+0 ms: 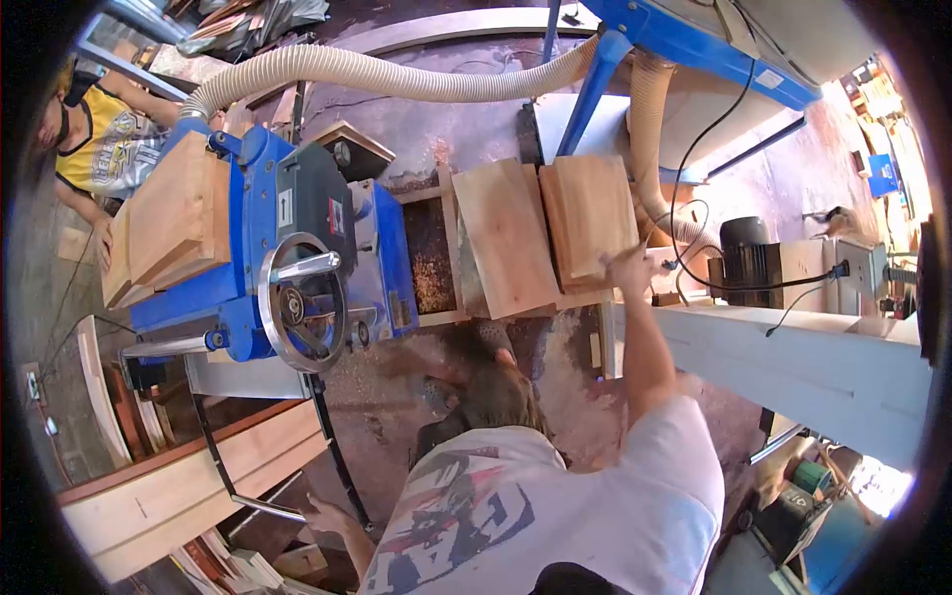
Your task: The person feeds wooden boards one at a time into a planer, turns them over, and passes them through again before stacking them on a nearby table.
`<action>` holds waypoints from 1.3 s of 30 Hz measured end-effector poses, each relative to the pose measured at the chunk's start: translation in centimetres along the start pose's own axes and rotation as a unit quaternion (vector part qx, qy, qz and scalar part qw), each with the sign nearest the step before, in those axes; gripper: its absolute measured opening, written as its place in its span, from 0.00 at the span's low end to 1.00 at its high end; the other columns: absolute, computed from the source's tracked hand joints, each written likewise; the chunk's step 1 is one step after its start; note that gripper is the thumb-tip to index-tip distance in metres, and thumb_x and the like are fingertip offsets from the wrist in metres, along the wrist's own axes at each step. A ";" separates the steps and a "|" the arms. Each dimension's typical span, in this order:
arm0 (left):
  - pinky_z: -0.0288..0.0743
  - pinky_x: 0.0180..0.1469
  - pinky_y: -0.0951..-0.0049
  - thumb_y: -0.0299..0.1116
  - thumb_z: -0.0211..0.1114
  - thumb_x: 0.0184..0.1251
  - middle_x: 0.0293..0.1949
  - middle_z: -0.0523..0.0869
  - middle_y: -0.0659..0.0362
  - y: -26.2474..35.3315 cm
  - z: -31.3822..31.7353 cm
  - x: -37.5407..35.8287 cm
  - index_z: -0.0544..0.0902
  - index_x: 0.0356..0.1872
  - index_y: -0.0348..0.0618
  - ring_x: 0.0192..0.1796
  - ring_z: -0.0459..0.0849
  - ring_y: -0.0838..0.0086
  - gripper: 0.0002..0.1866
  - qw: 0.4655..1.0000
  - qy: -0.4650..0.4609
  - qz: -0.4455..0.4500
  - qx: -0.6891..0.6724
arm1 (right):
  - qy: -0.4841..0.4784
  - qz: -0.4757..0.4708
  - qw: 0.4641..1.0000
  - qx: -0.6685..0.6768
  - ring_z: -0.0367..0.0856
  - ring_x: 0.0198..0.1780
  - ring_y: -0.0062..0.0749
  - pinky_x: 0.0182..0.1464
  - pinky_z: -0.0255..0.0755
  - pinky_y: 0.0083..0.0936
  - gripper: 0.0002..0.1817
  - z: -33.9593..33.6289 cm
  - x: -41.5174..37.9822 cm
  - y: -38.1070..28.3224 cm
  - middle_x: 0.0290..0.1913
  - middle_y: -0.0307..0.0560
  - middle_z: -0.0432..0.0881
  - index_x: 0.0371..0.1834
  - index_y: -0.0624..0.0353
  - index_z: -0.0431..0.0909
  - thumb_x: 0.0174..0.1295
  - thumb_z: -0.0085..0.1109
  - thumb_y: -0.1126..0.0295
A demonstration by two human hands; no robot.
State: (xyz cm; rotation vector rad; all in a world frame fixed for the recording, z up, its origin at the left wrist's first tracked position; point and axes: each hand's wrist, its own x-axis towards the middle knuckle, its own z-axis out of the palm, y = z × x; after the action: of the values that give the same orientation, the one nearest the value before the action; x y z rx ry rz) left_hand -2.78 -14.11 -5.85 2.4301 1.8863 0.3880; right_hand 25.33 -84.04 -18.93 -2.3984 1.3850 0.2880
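My right hand (635, 273) reaches forward to the near right corner of a stack of wooden boards (593, 213), its fingers closed at the edge of the top board. Left of that stack, another wide board (506, 238) lies at a slight slant. Low at the left, my left hand (332, 516) is beside the black metal frame (208, 446) with its fingers stretched out; it holds nothing that I can see. A blue planer (238, 327) with a chrome handwheel (302, 302) stands to the left of the boards.
A person in a yellow jersey (109, 139) rests a hand near boards (178, 218) stacked on the planer's far side. A ribbed hose (397, 74) arches behind. A motor (746, 260) and long pale beam (793, 357) stand right. Wood shavings (431, 283) lie beside the planer.
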 end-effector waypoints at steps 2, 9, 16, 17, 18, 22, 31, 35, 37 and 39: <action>0.63 0.67 0.46 0.56 0.59 0.68 0.62 0.72 0.32 1.3 -0.7 -2.4 0.69 0.66 0.27 0.64 0.71 0.40 0.39 0.997 -0.024 0.054 -0.048 | -0.003 0.035 0.999 0.029 0.68 0.64 0.59 0.63 0.67 0.52 0.55 -0.3 -4.0 -1.0 0.63 0.69 0.69 0.64 0.71 0.66 0.41 0.77 0.40; 0.60 0.68 0.46 0.53 0.60 0.69 0.65 0.68 0.36 2.3 1.0 -3.3 0.69 0.66 0.29 0.68 0.65 0.42 0.37 0.981 -0.006 0.187 -0.059 | -0.112 0.100 0.924 0.350 0.83 0.39 0.39 0.31 0.77 0.32 0.40 6.5 0.0 2.8 0.43 0.53 0.83 0.52 0.70 0.76 0.47 0.79 0.48; 0.63 0.68 0.53 0.40 0.63 0.70 0.66 0.68 0.42 3.5 -1.2 -3.4 0.68 0.68 0.36 0.69 0.66 0.54 0.30 0.942 -0.070 0.179 -0.274 | -0.401 0.040 0.643 0.651 0.83 0.36 0.37 0.28 0.78 0.31 0.17 2.2 -8.7 2.9 0.40 0.46 0.83 0.55 0.57 0.76 0.67 0.62 0.63; 0.63 0.68 0.55 0.38 0.63 0.70 0.66 0.68 0.43 4.1 -1.4 -3.7 0.68 0.68 0.36 0.69 0.66 0.57 0.30 0.927 -0.078 0.179 -0.319 | -0.344 0.076 0.649 0.674 0.83 0.36 0.39 0.28 0.78 0.32 0.15 2.9 -10.9 3.0 0.41 0.47 0.82 0.53 0.56 0.75 0.67 0.62 0.64; 0.64 0.68 0.57 0.36 0.64 0.70 0.66 0.68 0.45 5.0 -1.8 -4.2 0.67 0.69 0.37 0.69 0.66 0.60 0.30 0.912 -0.079 0.176 -0.363 | -0.292 0.107 0.650 0.693 0.83 0.36 0.40 0.29 0.79 0.32 0.13 3.9 -13.0 2.9 0.41 0.47 0.82 0.51 0.55 0.75 0.67 0.62 0.64; 0.66 0.68 0.60 0.34 0.65 0.67 0.62 0.73 0.50 9.9 -6.9 -6.3 0.66 0.68 0.36 0.66 0.71 0.63 0.31 0.770 -0.254 0.222 -0.542 | -0.317 -0.166 0.726 0.587 0.80 0.51 0.45 0.51 0.78 0.39 0.30 -0.5 -24.1 1.3 0.51 0.50 0.78 0.59 0.63 0.69 0.60 0.68 0.58; 0.69 0.68 0.56 0.41 0.70 0.64 0.65 0.72 0.52 10.5 -10.4 -5.0 0.62 0.70 0.39 0.68 0.71 0.61 0.38 0.454 -0.449 0.034 -0.769 | -0.508 -0.587 0.561 0.288 0.83 0.51 0.38 0.54 0.77 0.32 0.41 -5.4 -52.1 -14.5 0.54 0.53 0.82 0.62 0.66 0.69 0.49 0.80 0.60; 0.76 0.64 0.54 0.40 0.64 0.70 0.64 0.74 0.51 5.0 -9.3 4.7 0.62 0.70 0.40 0.63 0.78 0.59 0.33 0.412 -0.308 -0.098 -0.852 | -0.419 -0.720 0.531 0.156 0.84 0.47 0.39 0.52 0.77 0.34 0.30 -4.5 -60.5 -18.6 0.44 0.53 0.85 0.57 0.65 0.76 0.53 0.75 0.62; 0.74 0.65 0.54 0.40 0.62 0.71 0.64 0.74 0.50 2.6 -8.1 9.3 0.60 0.71 0.39 0.63 0.78 0.58 0.33 0.492 -0.254 -0.154 -0.818 | -0.378 -0.764 0.516 0.079 0.84 0.47 0.44 0.52 0.76 0.34 0.32 -2.6 -60.9 -18.5 0.44 0.55 0.84 0.59 0.65 0.73 0.55 0.74 0.59; 0.73 0.65 0.55 0.40 0.59 0.73 0.64 0.74 0.50 1.2 -5.5 12.9 0.60 0.72 0.38 0.63 0.78 0.58 0.32 0.549 -0.229 -0.159 -0.788 | -0.360 -0.778 0.514 0.032 0.84 0.47 0.47 0.52 0.76 0.35 0.33 -0.8 -60.2 -17.8 0.45 0.56 0.83 0.60 0.64 0.73 0.56 0.72 0.57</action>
State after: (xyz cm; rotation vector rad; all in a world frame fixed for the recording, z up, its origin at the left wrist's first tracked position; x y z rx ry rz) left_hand 0.12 -2.77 1.87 0.7460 0.7663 0.7861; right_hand 10.65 -28.47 6.26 -1.9826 -1.1988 0.5229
